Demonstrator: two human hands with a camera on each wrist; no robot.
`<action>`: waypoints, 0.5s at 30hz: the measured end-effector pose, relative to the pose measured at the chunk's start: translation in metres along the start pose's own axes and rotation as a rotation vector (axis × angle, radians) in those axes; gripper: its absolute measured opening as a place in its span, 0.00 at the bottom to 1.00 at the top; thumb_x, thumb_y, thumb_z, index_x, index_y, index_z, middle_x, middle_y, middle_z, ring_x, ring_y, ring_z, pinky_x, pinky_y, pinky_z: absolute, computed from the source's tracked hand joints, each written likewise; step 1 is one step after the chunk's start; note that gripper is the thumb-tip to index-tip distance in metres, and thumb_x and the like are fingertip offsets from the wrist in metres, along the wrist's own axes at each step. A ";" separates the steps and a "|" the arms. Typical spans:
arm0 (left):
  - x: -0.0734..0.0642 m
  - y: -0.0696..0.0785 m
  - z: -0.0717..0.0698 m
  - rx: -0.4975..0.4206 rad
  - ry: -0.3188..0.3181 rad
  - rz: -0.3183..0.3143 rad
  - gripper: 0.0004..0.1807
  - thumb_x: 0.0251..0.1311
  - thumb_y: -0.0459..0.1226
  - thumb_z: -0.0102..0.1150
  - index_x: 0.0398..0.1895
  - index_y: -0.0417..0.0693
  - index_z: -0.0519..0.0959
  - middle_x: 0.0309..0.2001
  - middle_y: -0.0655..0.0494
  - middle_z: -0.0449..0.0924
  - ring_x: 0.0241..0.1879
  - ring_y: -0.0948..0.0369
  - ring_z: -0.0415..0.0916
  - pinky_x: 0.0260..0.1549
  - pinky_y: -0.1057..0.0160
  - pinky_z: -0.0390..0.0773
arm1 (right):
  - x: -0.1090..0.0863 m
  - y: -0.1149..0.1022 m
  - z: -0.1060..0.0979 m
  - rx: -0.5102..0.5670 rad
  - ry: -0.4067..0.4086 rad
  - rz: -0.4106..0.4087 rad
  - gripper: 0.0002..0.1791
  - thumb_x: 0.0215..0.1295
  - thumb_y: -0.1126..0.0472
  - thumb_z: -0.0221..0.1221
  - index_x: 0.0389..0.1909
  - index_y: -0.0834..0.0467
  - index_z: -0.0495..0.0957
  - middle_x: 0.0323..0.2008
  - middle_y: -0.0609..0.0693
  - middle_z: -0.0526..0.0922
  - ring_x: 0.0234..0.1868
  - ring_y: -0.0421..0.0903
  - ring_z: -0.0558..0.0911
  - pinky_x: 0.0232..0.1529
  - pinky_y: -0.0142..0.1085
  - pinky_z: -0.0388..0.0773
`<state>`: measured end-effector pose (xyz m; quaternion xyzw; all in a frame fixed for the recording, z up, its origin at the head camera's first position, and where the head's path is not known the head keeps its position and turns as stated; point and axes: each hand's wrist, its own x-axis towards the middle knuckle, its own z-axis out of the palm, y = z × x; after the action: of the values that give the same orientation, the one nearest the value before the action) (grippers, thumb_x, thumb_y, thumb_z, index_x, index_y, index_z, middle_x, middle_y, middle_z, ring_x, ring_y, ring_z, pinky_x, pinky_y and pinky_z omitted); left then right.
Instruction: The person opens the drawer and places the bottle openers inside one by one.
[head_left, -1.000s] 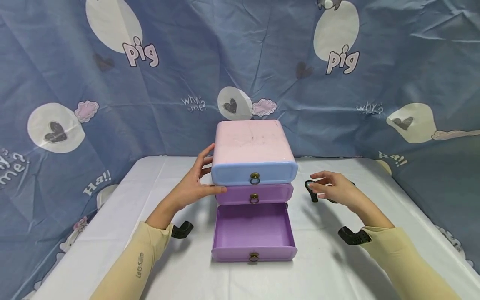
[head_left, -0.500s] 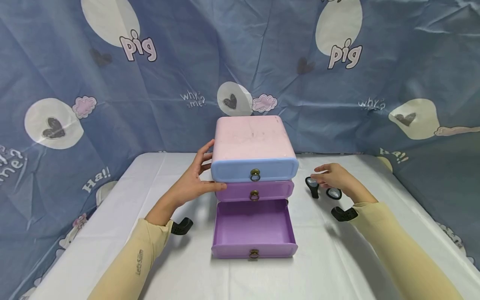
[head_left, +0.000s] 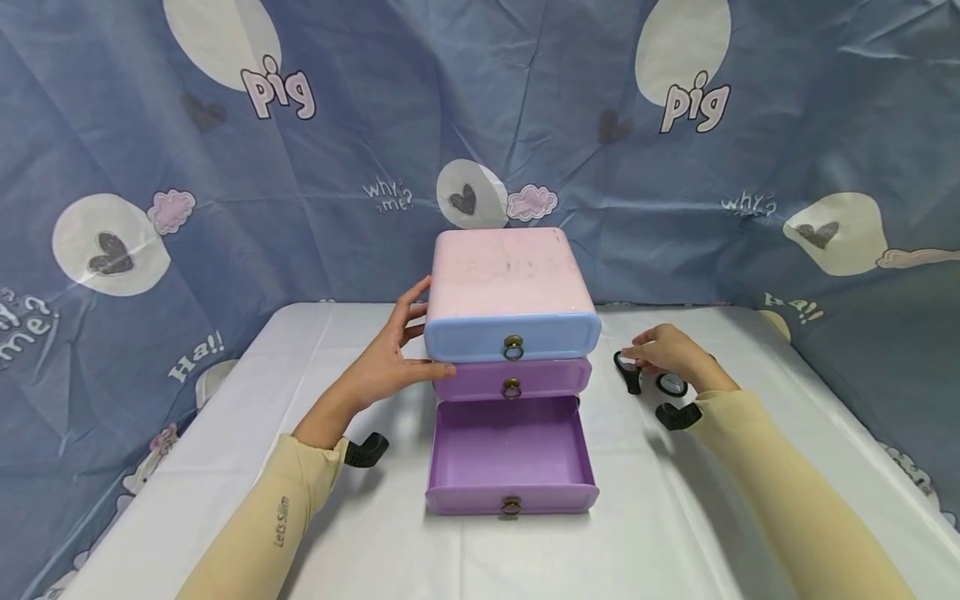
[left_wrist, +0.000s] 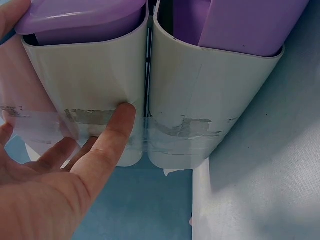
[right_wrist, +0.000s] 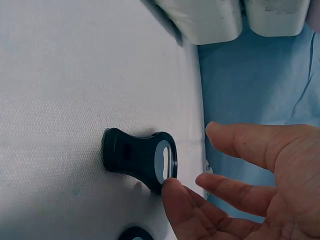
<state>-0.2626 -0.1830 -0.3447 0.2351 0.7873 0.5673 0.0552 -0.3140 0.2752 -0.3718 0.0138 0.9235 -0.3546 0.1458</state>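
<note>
A small black magnifying glass (head_left: 632, 380) lies on the white table, right of a stacked drawer unit (head_left: 506, 271). My right hand (head_left: 670, 350) reaches down to it with spread fingers. In the right wrist view one fingertip is at the rim of the magnifying glass (right_wrist: 131, 156), and the thumb stands away from it. My left hand (head_left: 382, 364) rests along the unit's left side, its thumb at the edge of the middle purple drawer (head_left: 472, 382). The left wrist view shows its fingers (left_wrist: 107, 150) spread against the side wall.
The bottom purple drawer (head_left: 472, 501) is pulled out toward me, with nothing inside. Above it the blue drawer (head_left: 476, 337) is closed. A round black-rimmed lens (head_left: 672, 384) lies right of the magnifying glass. A printed blue cloth (head_left: 337, 150) hangs behind the table.
My right hand has moved forward and down to the magnifying glass, exposing the round lens beside it. My left hand has stayed on the drawer unit. The head view has tilted slightly.
</note>
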 end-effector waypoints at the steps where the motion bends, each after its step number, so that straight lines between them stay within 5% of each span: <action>1: 0.000 0.000 0.000 -0.003 -0.001 0.001 0.68 0.58 0.37 0.82 0.84 0.91 0.41 0.85 0.52 0.48 0.82 0.46 0.57 0.64 0.39 0.80 | 0.001 0.000 0.000 -0.008 0.002 0.004 0.37 0.78 0.53 0.62 0.72 0.78 0.68 0.39 0.54 0.89 0.38 0.40 0.87 0.52 0.41 0.87; 11: 0.000 -0.001 0.000 -0.008 0.001 0.006 0.68 0.58 0.37 0.82 0.84 0.91 0.41 0.85 0.52 0.47 0.83 0.47 0.56 0.63 0.41 0.82 | 0.015 0.001 0.004 -0.195 0.036 0.018 0.31 0.69 0.54 0.69 0.62 0.75 0.80 0.51 0.67 0.89 0.41 0.51 0.91 0.54 0.50 0.86; 15: 0.001 -0.001 -0.001 -0.018 0.000 0.009 0.68 0.58 0.37 0.82 0.85 0.90 0.41 0.85 0.52 0.47 0.83 0.47 0.57 0.64 0.41 0.81 | 0.013 -0.006 0.008 -0.261 0.070 0.007 0.31 0.65 0.56 0.72 0.61 0.74 0.81 0.56 0.69 0.86 0.49 0.60 0.88 0.55 0.52 0.85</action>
<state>-0.2642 -0.1838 -0.3446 0.2379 0.7813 0.5744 0.0547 -0.3249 0.2647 -0.3772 0.0105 0.9663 -0.2300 0.1151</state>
